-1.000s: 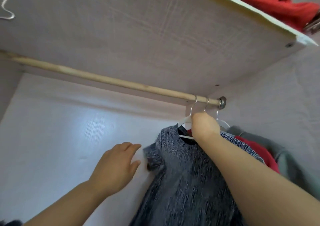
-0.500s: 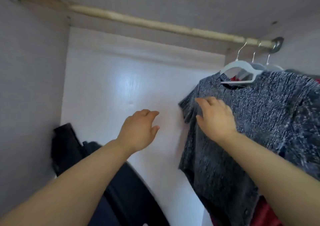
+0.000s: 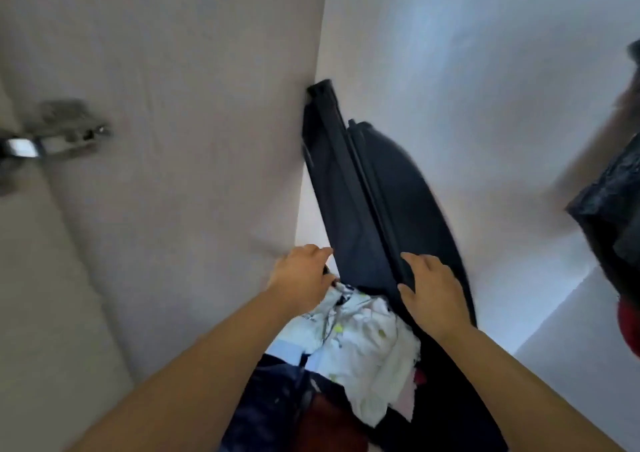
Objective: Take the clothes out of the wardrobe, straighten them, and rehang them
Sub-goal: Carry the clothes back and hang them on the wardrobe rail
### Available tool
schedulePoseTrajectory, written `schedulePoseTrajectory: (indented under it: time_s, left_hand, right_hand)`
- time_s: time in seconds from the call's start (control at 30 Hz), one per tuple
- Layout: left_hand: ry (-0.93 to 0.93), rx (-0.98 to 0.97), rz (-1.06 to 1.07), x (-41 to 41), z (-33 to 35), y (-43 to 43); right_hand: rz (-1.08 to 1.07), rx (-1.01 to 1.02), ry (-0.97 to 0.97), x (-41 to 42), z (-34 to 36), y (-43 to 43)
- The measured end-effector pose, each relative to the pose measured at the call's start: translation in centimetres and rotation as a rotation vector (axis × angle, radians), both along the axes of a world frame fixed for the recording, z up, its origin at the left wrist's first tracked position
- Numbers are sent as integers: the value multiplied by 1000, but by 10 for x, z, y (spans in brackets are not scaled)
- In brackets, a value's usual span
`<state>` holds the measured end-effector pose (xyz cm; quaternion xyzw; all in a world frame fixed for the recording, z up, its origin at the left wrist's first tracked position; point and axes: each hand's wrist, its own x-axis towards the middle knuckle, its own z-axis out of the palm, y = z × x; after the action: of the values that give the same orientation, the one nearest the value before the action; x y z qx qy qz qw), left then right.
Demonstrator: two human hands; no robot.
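I look down into the wardrobe's lower left corner. A pile of loose clothes lies there: a crumpled white garment [image 3: 360,344] on top, dark blue fabric [image 3: 273,392] and something red-brown beneath. My left hand [image 3: 301,275] reaches to the pile's far edge, fingers loosely bent, holding nothing I can see. My right hand [image 3: 433,292] rests with straight fingers on a long black object [image 3: 377,202] that leans in the corner. The hem of the dark grey knit top [image 3: 613,209] hangs blurred at the right edge.
The wardrobe's left side wall [image 3: 166,140] carries a metal door hinge [image 3: 52,140] at the far left. The white back panel [image 3: 485,88] fills the upper right. A bit of red cloth [image 3: 628,327] shows at the right edge.
My view has dropped from the rail and hangers to the wardrobe's bottom. My right hand left the hanging grey top; both hands moved down to the clothes pile and the black object.
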<state>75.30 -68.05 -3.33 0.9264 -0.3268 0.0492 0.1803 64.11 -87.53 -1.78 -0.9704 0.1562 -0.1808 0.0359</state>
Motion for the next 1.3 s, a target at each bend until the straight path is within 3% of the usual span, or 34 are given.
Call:
schedulePoseTrajectory:
  time_s: [0.2, 0.43, 0.77, 1.03, 1.3]
  left_hand:
    - [203, 11, 353, -58, -84, 92]
    - [373, 10, 862, -202, -146, 189]
    - [484, -37, 1578, -442, -154, 306]
    - [452, -136, 1990, -594, -141, 390]
    - [392, -204, 2177, -718, -134, 502]
  right_hand:
    - [361, 46, 198, 19, -79, 70]
    - [873, -37, 386, -7, -149, 177]
    - [1626, -185, 537, -136, -178, 375]
    - [1929, -167, 580, -254, -165, 543]
    - [2140, -269, 504, -378, -148, 711]
